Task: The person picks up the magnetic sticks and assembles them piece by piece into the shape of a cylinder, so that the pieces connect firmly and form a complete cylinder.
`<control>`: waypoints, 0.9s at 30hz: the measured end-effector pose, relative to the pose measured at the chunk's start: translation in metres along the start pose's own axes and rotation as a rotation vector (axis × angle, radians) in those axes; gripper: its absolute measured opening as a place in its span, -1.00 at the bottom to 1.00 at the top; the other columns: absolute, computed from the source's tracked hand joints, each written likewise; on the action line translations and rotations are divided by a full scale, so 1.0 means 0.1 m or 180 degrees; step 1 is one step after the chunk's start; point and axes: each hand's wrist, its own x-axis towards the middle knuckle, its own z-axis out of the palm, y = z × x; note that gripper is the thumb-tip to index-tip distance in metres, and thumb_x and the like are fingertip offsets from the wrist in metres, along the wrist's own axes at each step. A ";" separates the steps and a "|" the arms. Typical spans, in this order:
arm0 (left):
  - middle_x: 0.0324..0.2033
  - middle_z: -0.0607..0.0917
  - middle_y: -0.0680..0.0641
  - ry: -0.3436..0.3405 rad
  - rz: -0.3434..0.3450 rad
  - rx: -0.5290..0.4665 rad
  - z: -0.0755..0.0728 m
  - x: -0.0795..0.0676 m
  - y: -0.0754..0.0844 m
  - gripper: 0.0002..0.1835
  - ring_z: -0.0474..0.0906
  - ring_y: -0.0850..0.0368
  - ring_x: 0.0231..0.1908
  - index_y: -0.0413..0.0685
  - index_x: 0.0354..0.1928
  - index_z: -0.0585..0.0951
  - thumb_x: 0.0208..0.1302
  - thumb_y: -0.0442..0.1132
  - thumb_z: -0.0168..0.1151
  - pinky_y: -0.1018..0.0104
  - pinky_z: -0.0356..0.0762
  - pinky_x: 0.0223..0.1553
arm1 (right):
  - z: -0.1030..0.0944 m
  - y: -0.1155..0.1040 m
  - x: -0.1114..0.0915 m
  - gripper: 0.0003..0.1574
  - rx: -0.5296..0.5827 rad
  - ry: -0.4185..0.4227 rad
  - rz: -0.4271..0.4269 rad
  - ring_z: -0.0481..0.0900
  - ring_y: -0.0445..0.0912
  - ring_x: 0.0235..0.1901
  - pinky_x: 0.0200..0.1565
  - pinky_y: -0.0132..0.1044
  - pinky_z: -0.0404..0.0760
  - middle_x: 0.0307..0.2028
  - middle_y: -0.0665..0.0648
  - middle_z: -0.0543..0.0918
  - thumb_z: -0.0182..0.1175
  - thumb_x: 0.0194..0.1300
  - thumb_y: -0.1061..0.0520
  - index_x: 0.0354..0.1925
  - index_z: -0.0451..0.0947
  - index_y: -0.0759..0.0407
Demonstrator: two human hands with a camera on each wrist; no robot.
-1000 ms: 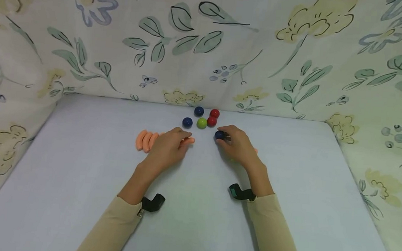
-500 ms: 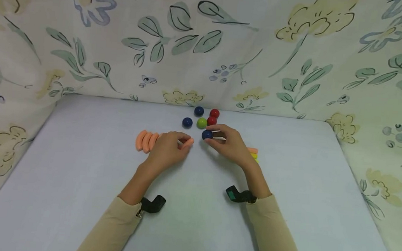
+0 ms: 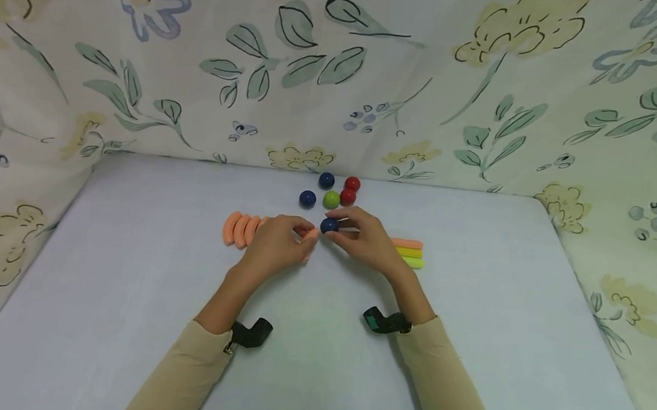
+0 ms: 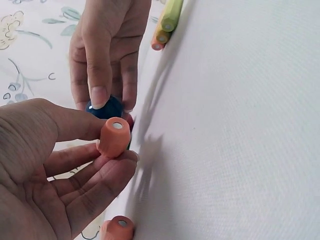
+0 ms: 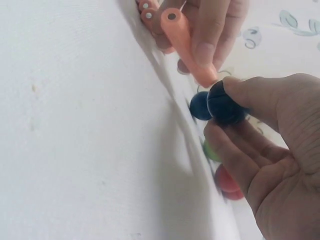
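My left hand pinches an orange magnetic rod between thumb and fingers, a little above the table. A small round metallic spot shows on the rod's end in both wrist views. Across from it, my right hand holds a dark blue ball between thumb and fingertips. Ball and rod end are very close together; in the right wrist view they seem to meet, but I cannot tell whether they touch. Part of the rod is hidden by the left fingers.
Behind the hands lie two blue balls, a green ball and two red balls. Several curved orange pieces lie left of the left hand. Orange, yellow and lime rods lie by the right wrist. A floral cloth hangs behind the white table.
My right hand has carried the blue ball leftward, up to the end of the orange rod. The left hand has stayed nearly in place, tilting the rod slightly.
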 end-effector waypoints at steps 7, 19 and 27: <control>-0.34 0.85 0.04 -0.0001 0.0040 0.0009 0.04 0.02 -0.03 -0.71 0.65 0.34 -0.59 -0.05 0.02 0.79 0.49 -0.04 0.30 0.34 0.58 -0.35 | 0.05 0.00 0.00 -0.52 -0.0040 0.0005 0.0067 0.75 0.16 0.17 0.18 -0.10 0.74 0.18 0.27 0.68 0.38 0.40 0.28 0.25 0.61 0.28; -0.26 0.84 0.00 0.0068 -0.0020 0.0130 0.06 -0.03 0.01 -0.71 0.68 0.25 -0.42 -0.10 0.06 0.78 0.45 -0.11 0.33 0.23 0.61 -0.20 | 0.14 0.00 0.02 -0.53 -0.0256 0.0018 0.0185 0.75 0.10 0.16 0.19 -0.13 0.74 0.22 0.25 0.70 0.34 0.43 0.29 0.27 0.60 0.29; -0.22 0.87 -0.03 0.0098 -0.0111 0.0178 0.08 -0.03 0.03 -0.70 0.75 0.07 -0.18 -0.13 0.05 0.79 0.44 -0.10 0.35 0.12 0.67 -0.10 | 0.17 0.02 0.02 -0.55 -0.0371 0.0039 0.0121 0.76 0.09 0.14 0.18 -0.16 0.74 0.19 0.25 0.71 0.35 0.42 0.30 0.24 0.61 0.28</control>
